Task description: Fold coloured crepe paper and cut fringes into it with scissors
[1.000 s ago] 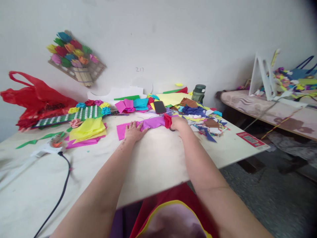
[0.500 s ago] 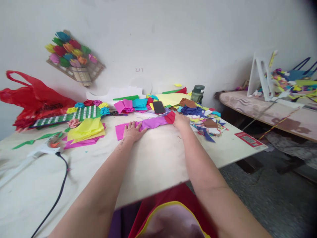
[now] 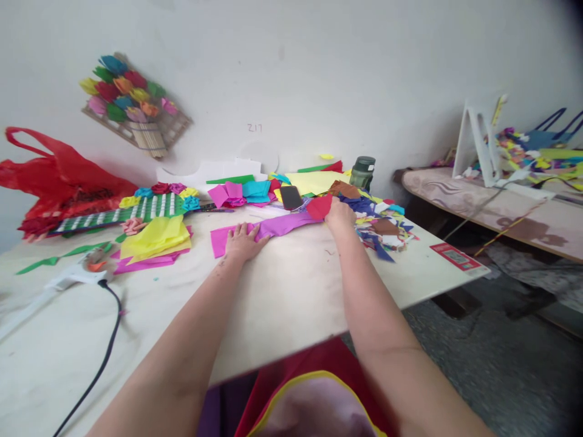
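Observation:
A strip of purple paper point(image 3: 285, 224) lies across the white table, over a magenta piece point(image 3: 219, 241) at its left end. My left hand point(image 3: 245, 243) presses flat on this left end with its fingers spread. At the strip's right end my right hand point(image 3: 340, 215) is closed beside a red paper piece point(image 3: 320, 207), gripping its edge. The fingertips there are partly hidden. Just behind the strip lies a dark phone point(image 3: 291, 198).
Paper scraps point(image 3: 387, 227) heap up at the right, near a green bottle point(image 3: 363, 172). Leftward are yellow sheets point(image 3: 157, 240), a red bag point(image 3: 68, 176), a green-and-white board point(image 3: 146, 207) and a glue gun point(image 3: 82, 270) with its black cable.
My right hand has moved a little to the right with the red piece. More of the purple strip and the red paper shows. My left hand stays pressed in place.

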The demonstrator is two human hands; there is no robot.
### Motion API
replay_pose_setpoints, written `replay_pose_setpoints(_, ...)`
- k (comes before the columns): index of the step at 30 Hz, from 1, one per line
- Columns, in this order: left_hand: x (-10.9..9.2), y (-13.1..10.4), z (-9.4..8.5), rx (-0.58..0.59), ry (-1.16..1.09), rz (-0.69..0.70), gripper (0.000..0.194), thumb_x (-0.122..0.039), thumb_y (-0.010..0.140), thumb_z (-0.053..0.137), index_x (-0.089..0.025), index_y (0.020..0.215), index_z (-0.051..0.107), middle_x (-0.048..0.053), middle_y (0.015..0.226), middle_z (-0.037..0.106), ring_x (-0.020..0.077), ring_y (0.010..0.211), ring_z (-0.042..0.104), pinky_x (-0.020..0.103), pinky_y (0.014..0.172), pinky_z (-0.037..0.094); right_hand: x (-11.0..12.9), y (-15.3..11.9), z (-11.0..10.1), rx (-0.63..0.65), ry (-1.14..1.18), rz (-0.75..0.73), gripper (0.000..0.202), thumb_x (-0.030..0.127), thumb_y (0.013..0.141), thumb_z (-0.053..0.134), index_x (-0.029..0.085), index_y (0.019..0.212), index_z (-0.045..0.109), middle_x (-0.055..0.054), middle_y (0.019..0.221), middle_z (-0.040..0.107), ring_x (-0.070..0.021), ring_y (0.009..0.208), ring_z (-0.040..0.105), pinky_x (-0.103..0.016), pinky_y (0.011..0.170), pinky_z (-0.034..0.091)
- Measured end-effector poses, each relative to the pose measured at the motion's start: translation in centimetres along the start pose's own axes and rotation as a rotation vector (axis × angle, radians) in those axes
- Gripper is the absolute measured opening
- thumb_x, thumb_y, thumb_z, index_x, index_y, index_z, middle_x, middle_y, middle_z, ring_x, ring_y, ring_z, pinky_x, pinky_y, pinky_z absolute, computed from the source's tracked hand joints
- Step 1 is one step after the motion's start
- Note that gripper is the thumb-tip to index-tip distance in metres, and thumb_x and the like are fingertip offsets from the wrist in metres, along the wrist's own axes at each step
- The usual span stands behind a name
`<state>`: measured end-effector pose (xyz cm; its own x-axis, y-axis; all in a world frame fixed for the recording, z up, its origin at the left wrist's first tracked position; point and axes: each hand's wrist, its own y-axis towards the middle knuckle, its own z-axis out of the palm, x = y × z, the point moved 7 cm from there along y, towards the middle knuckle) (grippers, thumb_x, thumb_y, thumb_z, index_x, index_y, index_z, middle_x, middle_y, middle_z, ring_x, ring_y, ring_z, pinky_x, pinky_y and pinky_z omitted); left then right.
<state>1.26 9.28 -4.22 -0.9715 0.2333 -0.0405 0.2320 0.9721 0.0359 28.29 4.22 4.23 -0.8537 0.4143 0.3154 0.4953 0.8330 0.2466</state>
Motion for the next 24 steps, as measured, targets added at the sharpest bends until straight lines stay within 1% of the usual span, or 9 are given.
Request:
replay_pose_setpoints(5,0.0,0.1,0.0,-0.004,0.006,0.002,0.082,-0.074,0.072,0.007,-0.028,0.140,0.020,0.008,0.147,0.015,0.0284,0.134,0.011,0.048,0.105,0.012,-0.6,0.4,-0.4,-0.114,0.132,0.008,0.045,0.012,0.069,0.059,0.013,0.113,0.050,-0.019,0.118,0.044,-0.0269,0.094,0.059,-0.038,0.080,0.047)
replay_pose_setpoints(7,0.0,0.1,0.1,-0.002,0.001,0.001,0.083,-0.074,0.072,0.007,-0.028,0.140,0.019,0.009,0.147,0.015,0.0286,0.134,0.011,0.048,0.105,0.012,-0.6,0.7,-0.1,-0.132,0.316,0.017,0.045,0.013,0.065,0.063,0.013,0.108,0.052,-0.017,0.114,0.048,-0.0251,0.091,0.060,-0.035,0.076,0.049)
replay_pose_setpoints(8,0.0,0.2,0.1,-0.001,-0.002,-0.001,0.083,-0.074,0.072,0.007,-0.028,0.140,0.019,0.009,0.147,0.015,0.0285,0.134,0.010,0.048,0.105,0.012,-0.6,0.8,0.4,-0.116,0.471,0.044,0.042,0.013,0.065,0.064,0.013,0.106,0.053,-0.015,0.108,0.052,-0.0231,0.087,0.062,-0.032,0.071,0.051)
replay_pose_setpoints(10,0.1,0.2,0.1,0.001,-0.007,-0.004,0.083,-0.075,0.071,0.007,-0.028,0.140,0.019,0.009,0.147,0.015,0.0282,0.134,0.010,0.048,0.105,0.011,-0.4,1.1,2.1,0.009,0.905,0.145,0.034,0.013,0.068,0.062,0.013,0.100,0.054,-0.009,0.089,0.059,-0.0168,0.072,0.063,-0.023,0.055,0.052)
replay_pose_setpoints(13,0.1,0.1,0.0,-0.010,-0.014,-0.003,0.085,-0.075,0.071,0.006,-0.028,0.140,0.020,0.010,0.147,0.016,0.0278,0.134,0.010,0.048,0.105,0.011,0.8,0.8,4.4,0.204,1.576,0.311,0.013,0.010,0.075,0.053,0.013,0.088,0.054,-0.002,0.067,0.059,-0.0087,0.055,0.060,-0.013,0.040,0.045)
replay_pose_setpoints(15,0.0,0.0,-0.1,-0.016,-0.015,0.002,0.085,-0.075,0.070,0.006,-0.028,0.139,0.021,0.010,0.147,0.016,0.0276,0.134,0.010,0.048,0.105,0.011,1.6,0.4,5.1,0.270,1.829,0.385,0.007,0.009,0.078,0.050,0.014,0.080,0.053,0.001,0.059,0.057,-0.0061,0.050,0.057,-0.010,0.037,0.042)
replay_pose_setpoints(17,-0.1,-0.2,-0.2,-0.016,-0.015,0.003,0.085,-0.075,0.071,0.006,-0.028,0.139,0.021,0.010,0.147,0.017,0.0278,0.134,0.010,0.048,0.105,0.011,2.0,0.0,5.5,0.333,1.895,0.460,0.009,0.007,0.079,0.047,0.014,0.075,0.052,0.001,0.055,0.056,-0.0054,0.047,0.056,-0.008,0.035,0.040)
replay_pose_setpoints(19,-0.2,-0.3,-0.3,-0.013,-0.010,-0.003,0.085,-0.075,0.071,0.006,-0.028,0.139,0.021,0.009,0.146,0.017,0.0280,0.134,0.011,0.048,0.105,0.011,2.5,-0.4,5.7,0.423,1.853,0.489,0.012,0.006,0.079,0.045,0.013,0.072,0.051,0.001,0.053,0.056,-0.0056,0.046,0.056,-0.008,0.032,0.037)
replay_pose_setpoints(24,-0.3,-0.3,-0.4,-0.007,-0.008,-0.006,0.084,-0.075,0.071,0.007,-0.028,0.139,0.021,0.009,0.147,0.017,0.0278,0.134,0.011,0.047,0.105,0.012,3.1,-1.0,4.9,0.536,1.634,0.356,0.007,0.006,0.077,0.051,0.011,0.073,0.053,0.000,0.051,0.055,-0.0068,0.043,0.055,-0.010,0.026,0.024)
